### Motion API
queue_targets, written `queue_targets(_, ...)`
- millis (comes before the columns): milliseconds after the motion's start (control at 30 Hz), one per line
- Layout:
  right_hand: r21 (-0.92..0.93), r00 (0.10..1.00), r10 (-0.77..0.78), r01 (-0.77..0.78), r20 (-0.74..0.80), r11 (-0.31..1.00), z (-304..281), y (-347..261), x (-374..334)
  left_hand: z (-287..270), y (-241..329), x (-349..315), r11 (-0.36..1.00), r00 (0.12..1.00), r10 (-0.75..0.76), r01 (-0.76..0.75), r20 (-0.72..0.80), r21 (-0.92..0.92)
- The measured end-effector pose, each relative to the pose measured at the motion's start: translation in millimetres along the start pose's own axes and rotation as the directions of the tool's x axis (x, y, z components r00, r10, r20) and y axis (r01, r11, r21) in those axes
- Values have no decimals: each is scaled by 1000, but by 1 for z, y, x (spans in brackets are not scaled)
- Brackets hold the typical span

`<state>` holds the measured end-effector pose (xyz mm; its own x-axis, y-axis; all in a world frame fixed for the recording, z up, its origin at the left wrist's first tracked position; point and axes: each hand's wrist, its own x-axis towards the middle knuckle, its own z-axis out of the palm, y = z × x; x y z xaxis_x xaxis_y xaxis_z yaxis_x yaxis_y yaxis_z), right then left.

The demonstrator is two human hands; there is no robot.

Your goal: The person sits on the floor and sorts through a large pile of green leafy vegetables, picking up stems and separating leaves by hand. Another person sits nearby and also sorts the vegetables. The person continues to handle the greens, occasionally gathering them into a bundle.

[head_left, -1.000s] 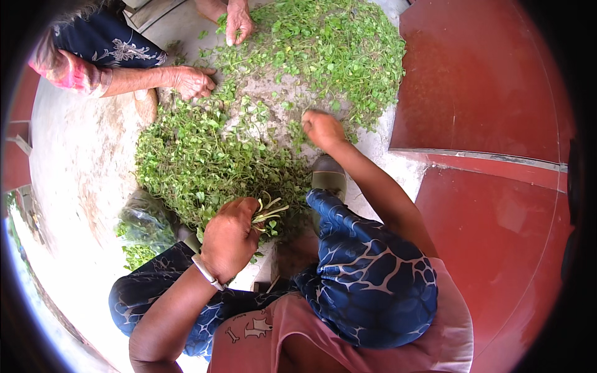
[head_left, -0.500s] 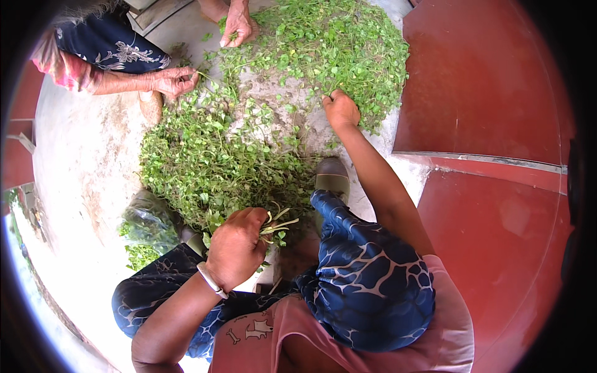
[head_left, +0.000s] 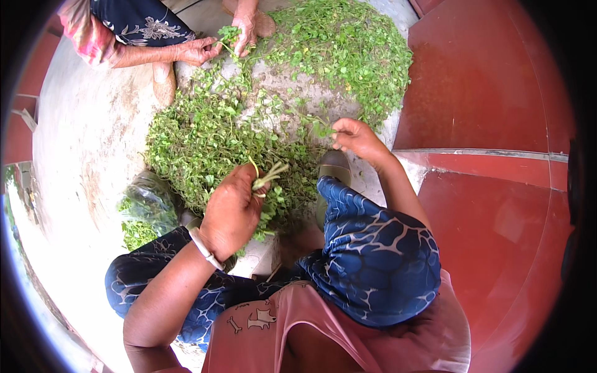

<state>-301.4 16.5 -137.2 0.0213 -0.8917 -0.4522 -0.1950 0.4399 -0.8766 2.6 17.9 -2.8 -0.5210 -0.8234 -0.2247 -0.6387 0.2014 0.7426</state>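
My left hand (head_left: 231,208) is closed round a small bunch of leafy green stems (head_left: 272,176), whose pale cut-looking ends stick out past the thumb. Some leaves hang below that fist. To the right, my right hand (head_left: 360,139) pinches a thin sprig of leafy greens (head_left: 321,128) between thumb and fingers, held over the floor near my boot. A near heap of loose greens (head_left: 199,146) lies beyond my left hand. Farther off, a brighter green heap (head_left: 345,46) spreads across the floor.
Across from me, a co-worker's hands (head_left: 200,51) hold a sprig over the heap's far edge. A clear plastic bag with greens (head_left: 148,205) stands left of my knees. Red panels (head_left: 485,81) border the right side. My boot (head_left: 336,166) stands beside the near heap.
My right hand has drawn back from the far heap toward me, with a sprig in its fingers. My left hand has shifted slightly forward. The co-worker's hands have come together.
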Motion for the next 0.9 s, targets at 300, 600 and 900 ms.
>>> queue_targets(300,-106,994,-84,77,-66,991,-27,-46,-31,-13,1,9,983,986,-47,17,-163,-180)
queue_targets(600,-69,979,-127,139,157,988,4,-98,-68,-17,3,16,952,974,20,-88,-228,-293)
queue_targets(900,-37,926,-151,174,347,984,37,-119,-71,-8,0,13,953,989,98,-127,-114,-274)
